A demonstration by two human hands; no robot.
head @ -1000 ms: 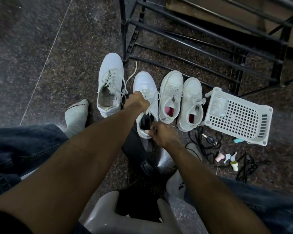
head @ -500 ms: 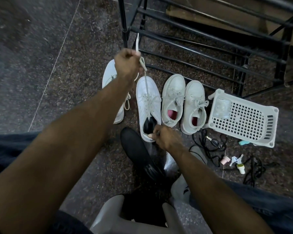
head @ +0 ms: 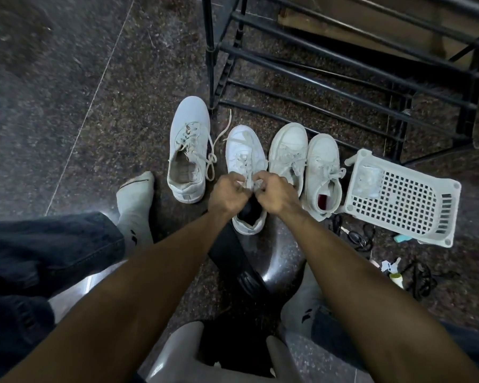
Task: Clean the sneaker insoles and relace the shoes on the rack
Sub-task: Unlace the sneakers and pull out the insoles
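Note:
Several white sneakers stand in a row on the dark floor before the black shoe rack [head: 343,67]. My left hand [head: 227,193] and my right hand [head: 274,193] meet over the tongue of the second sneaker [head: 244,150], each pinching a white lace [head: 250,180] of that shoe. A dark insole shows in its heel opening. The far-left sneaker [head: 188,145] lies with loose laces trailing to its right. Two more sneakers [head: 288,147] [head: 322,161] with reddish linings sit to the right.
A white plastic basket [head: 404,200] lies tipped at the right. Black laces [head: 357,236] and small bottles [head: 393,272] are scattered below it. A black insole [head: 233,261] lies on the floor between my socked feet [head: 136,200]. A grey stool [head: 177,357] is under me.
My left hand, which had pulled a lace up high toward the rack, has come back down to the sneaker's tongue. My right hand moved from the heel up to the laces.

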